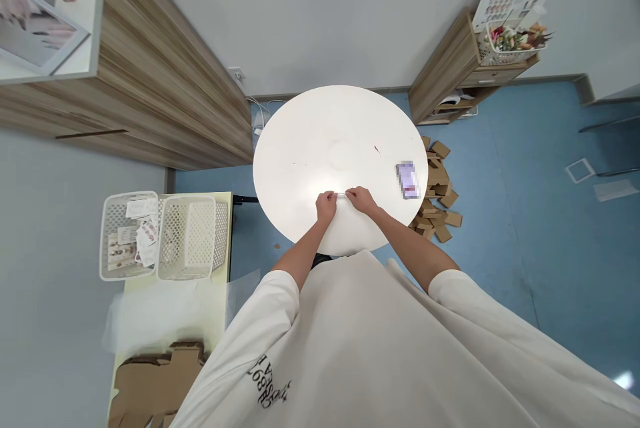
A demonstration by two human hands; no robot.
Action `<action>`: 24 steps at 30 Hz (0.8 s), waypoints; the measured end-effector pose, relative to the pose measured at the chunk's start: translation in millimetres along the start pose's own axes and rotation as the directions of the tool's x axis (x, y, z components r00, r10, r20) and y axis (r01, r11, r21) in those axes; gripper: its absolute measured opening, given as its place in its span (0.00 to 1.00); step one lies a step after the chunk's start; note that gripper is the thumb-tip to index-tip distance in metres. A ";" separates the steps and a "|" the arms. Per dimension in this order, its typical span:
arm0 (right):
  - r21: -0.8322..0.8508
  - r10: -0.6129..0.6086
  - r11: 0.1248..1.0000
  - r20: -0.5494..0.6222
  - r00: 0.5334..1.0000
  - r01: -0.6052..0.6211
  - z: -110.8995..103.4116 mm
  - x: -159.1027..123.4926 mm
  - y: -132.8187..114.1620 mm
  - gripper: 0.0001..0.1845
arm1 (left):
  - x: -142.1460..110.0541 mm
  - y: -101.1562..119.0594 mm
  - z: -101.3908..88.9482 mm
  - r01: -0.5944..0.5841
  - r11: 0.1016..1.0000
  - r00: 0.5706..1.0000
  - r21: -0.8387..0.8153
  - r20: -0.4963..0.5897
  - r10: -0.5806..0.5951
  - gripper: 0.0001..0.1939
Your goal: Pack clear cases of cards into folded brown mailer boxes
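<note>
Worktop (310,138) sits under my left hand (327,207) and right hand (362,200); both hands pinch a small pale thing (341,195) between them. Right of them, I see a blurry purple thing (409,180), then cardboard (438,178).

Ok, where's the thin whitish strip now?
In the head view, the strip is held between left hand and right hand, over the near side of the round white table.

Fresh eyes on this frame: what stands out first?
The white table dominates mid-picture, with the left-hand grip and right-hand grip close together on a small pale piece at its near side. Next comes the pixelated purple item near the table's right edge, then brown cardboard pieces piled beyond that edge.
</note>
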State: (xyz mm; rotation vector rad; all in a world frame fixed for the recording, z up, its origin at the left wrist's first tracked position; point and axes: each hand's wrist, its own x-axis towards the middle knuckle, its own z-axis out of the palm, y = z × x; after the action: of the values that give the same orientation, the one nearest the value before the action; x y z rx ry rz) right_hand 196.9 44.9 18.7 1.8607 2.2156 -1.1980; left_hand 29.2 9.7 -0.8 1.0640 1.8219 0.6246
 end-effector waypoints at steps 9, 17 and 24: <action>0.062 -0.023 0.998 -0.012 1.000 0.023 -3.1 2.9 -3.6 0.20 | 1.2 10.4 -3.0 -0.006 0.999 1.000 0.049 0.017 0.005 0.12; 0.043 0.041 0.998 0.012 0.999 -0.042 -4.2 11.2 -7.2 0.19 | 5.2 16.4 -4.3 -0.006 0.998 1.000 0.067 0.030 0.004 0.12; -0.021 0.059 0.998 0.015 0.998 -0.059 -2.8 10.4 -12.3 0.19 | 4.4 17.3 -4.1 -0.004 0.997 0.999 0.082 0.042 0.001 0.11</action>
State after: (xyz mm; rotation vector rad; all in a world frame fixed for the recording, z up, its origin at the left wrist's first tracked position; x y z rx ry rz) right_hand 184.7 55.2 22.4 1.8880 2.1408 -1.1724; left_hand 31.6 22.2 12.3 1.1257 1.8232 0.5282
